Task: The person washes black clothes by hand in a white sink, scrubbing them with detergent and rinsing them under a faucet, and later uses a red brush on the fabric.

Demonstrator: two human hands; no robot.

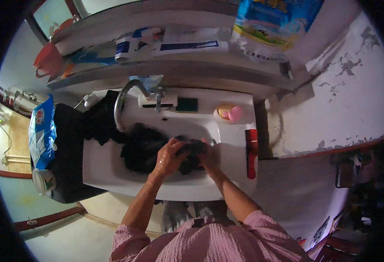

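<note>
Hands, left [169, 158] and right [206, 160], were closed on a bunched part of black cloth [144, 147], one from each side. The left hand glistened as if wet, its fingers bent over the bundle; the right hand was curled against the other side, its fingertips partly lost in shadow.

The step in hand looked like rubbing or squeezing the cloth by hand. Continuing that work would call for a firm two-handed hold and a fresh fold brought between the palms, without dragging the loose part over the rim.

The cloth lay inside the white washbasin [103, 171], its loose part heaped to the left of the hands. It looked limp, crumpled and probably soaked, so dark that its folds, seams and any dirt could not be made out; whether it was one piece or several was unclear.

Beyond it, a curved metal faucet [119, 110] arched over the left side, and more dark fabric [102, 118] hung over the far left of the basin. On the far ledge lay a dark green scouring pad [187, 105], with a yellowish soap dish [220, 112] carrying a pink object [234, 114] to its right. A red-and-black item [251, 155], perhaps a brush, rested along the right rim.
</note>
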